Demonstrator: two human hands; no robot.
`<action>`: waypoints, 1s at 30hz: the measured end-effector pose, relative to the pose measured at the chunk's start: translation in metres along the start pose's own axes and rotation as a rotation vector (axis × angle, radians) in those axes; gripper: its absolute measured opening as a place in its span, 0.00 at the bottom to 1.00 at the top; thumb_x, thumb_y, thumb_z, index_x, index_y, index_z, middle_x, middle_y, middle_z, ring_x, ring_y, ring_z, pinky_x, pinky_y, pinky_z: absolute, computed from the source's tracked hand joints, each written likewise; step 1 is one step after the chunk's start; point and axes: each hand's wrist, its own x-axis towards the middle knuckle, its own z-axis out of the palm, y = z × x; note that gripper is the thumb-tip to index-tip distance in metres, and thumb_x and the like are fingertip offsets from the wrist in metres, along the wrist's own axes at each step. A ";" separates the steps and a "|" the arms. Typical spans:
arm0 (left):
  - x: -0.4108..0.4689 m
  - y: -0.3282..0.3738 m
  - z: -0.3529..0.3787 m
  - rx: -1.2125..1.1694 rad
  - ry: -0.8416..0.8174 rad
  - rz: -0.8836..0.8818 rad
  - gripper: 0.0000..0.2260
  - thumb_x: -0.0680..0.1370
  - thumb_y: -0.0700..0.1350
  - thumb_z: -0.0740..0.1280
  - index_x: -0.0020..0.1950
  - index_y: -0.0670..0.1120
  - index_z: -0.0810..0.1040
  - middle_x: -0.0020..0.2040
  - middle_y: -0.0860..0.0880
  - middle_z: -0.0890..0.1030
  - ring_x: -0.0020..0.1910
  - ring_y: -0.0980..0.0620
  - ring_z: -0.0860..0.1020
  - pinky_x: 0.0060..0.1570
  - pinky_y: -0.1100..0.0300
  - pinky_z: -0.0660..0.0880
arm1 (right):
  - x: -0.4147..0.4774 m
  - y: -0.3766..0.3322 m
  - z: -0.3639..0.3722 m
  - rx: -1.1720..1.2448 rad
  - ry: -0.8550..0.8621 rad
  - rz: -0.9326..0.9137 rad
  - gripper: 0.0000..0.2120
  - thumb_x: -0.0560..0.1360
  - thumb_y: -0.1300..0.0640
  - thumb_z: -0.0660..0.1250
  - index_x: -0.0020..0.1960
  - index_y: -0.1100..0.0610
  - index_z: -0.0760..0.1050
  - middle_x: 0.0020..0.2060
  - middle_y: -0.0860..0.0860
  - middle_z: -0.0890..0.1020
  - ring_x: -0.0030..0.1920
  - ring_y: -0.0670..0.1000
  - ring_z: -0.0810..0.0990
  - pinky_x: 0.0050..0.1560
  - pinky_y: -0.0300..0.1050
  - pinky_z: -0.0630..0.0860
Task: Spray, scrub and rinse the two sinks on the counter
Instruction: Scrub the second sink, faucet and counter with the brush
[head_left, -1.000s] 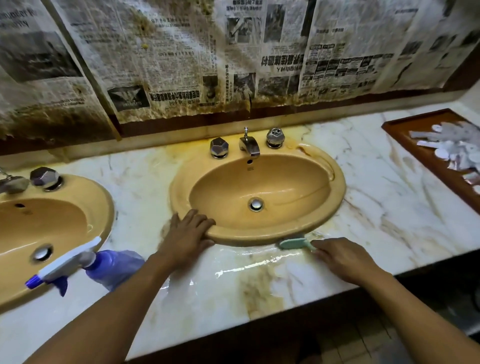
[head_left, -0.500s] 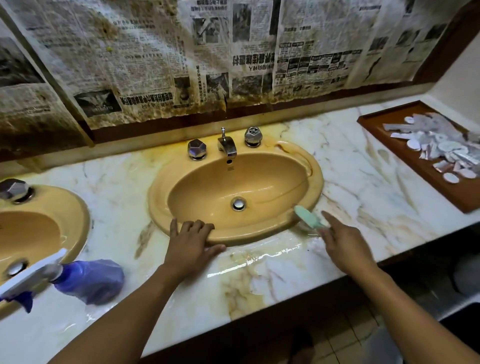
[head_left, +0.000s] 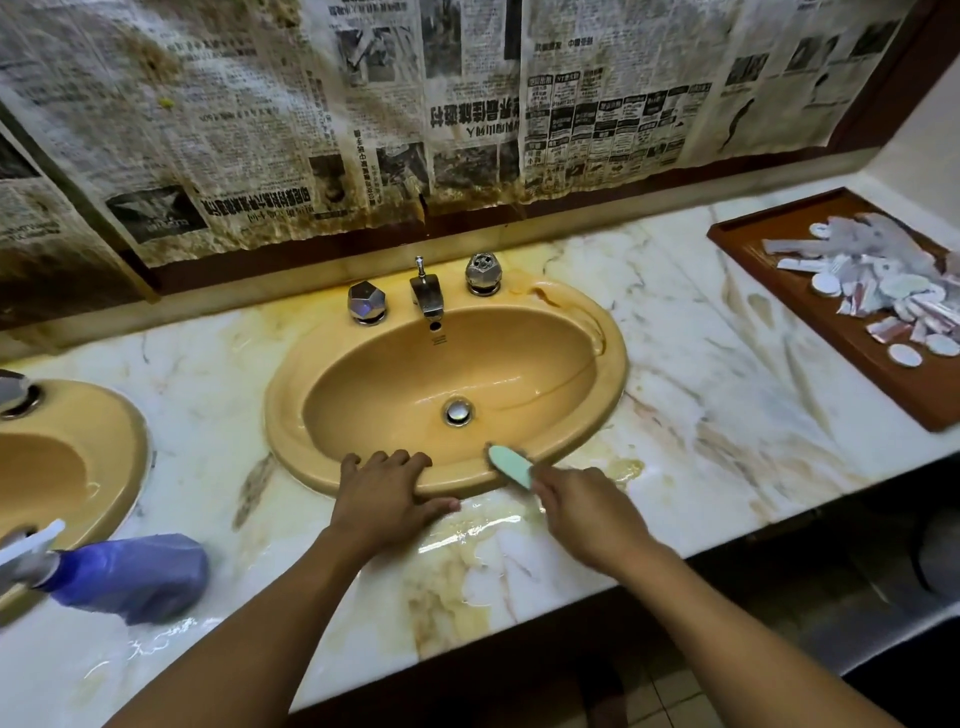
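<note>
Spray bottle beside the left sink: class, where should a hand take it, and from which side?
Probably the narrow neck behind the trigger head, from above: the spray bottle lies on its side on the counter, head toward the left sink.

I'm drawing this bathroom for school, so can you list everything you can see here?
sinks: two, yellow; middle and left edge
tap: one, silver, behind middle sink
knobs: three, silver; two beside tap, one by left sink
spray bottle: one, blue, lying by left sink
brush: one, green, on middle sink's front rim
tray: one, brown, far right, holding white packets
newspaper: several sheets, stained, on wall
counter: one, white marble, wet
left hand: flat on middle sink's front rim
right hand: holding the brush
</note>
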 end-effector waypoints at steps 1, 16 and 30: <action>0.001 0.001 -0.001 -0.001 -0.004 0.002 0.41 0.68 0.83 0.45 0.70 0.60 0.71 0.63 0.57 0.78 0.64 0.50 0.75 0.64 0.45 0.62 | -0.002 0.001 0.002 -0.027 0.010 -0.028 0.14 0.84 0.50 0.56 0.63 0.47 0.78 0.51 0.55 0.85 0.52 0.62 0.81 0.43 0.51 0.73; -0.007 0.043 0.021 -0.045 0.302 -0.206 0.38 0.69 0.83 0.54 0.57 0.54 0.81 0.52 0.53 0.80 0.55 0.45 0.78 0.68 0.40 0.63 | 0.014 0.106 -0.018 0.701 0.341 0.447 0.13 0.83 0.54 0.61 0.52 0.46 0.84 0.37 0.50 0.83 0.42 0.60 0.80 0.44 0.48 0.77; 0.008 0.073 -0.012 -0.004 -0.101 -0.338 0.44 0.65 0.86 0.45 0.69 0.61 0.70 0.64 0.56 0.74 0.70 0.50 0.69 0.70 0.27 0.51 | 0.067 0.088 -0.025 1.144 0.402 0.818 0.13 0.74 0.50 0.58 0.35 0.47 0.79 0.31 0.50 0.76 0.33 0.56 0.73 0.33 0.55 0.80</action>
